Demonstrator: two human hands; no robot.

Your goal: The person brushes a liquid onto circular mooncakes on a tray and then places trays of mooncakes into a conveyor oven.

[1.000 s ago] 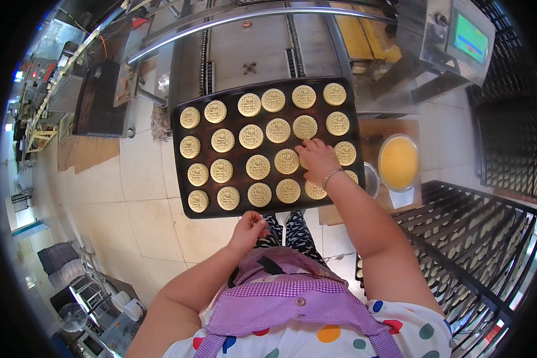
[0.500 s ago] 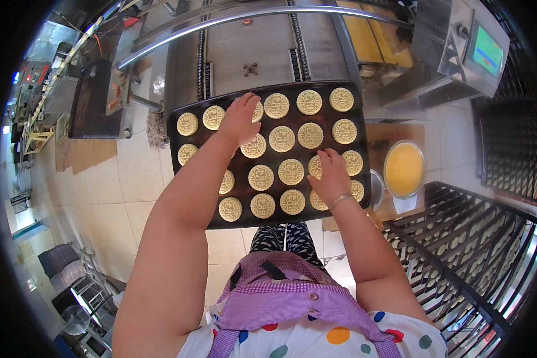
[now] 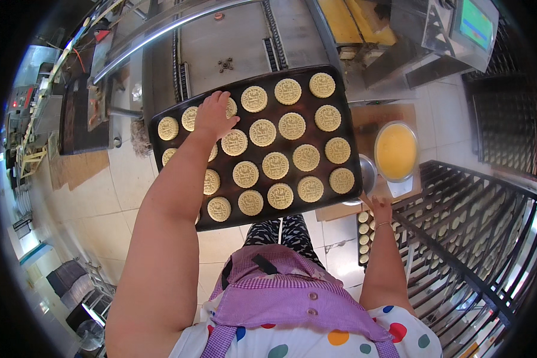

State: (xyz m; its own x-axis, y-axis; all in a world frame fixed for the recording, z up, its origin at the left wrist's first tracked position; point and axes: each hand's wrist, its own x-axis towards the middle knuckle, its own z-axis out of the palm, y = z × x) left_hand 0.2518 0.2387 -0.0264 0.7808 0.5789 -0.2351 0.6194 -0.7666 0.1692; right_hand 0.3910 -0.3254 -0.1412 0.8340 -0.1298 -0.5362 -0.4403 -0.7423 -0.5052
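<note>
A dark baking tray [image 3: 253,176] holds rows of pale, round, fluted mooncakes with a stamped pattern. My left hand [image 3: 213,117] reaches over the far-left part of the tray, fingers and thumb around a mooncake [image 3: 231,108] in the far row and partly covering it. Another mooncake [image 3: 234,142] lies just beside the thumb. At the tray's near right corner is my right hand [image 3: 379,209], its fingertips against the corner; how far they go under the rim is hidden.
Behind the tray lies a metal machine bed [image 3: 232,42] with chains. To the right stand a bowl of yellow filling [image 3: 397,151] and a metal bowl [image 3: 367,173]. A black rack [image 3: 459,238] with trays of mooncakes is at the near right. A control screen [image 3: 476,24] stands far right.
The tray has shifted left and turned, its right side swinging away from me. My right hand has left the mooncakes for the near right corner. My left hand has moved left with the tray.
</note>
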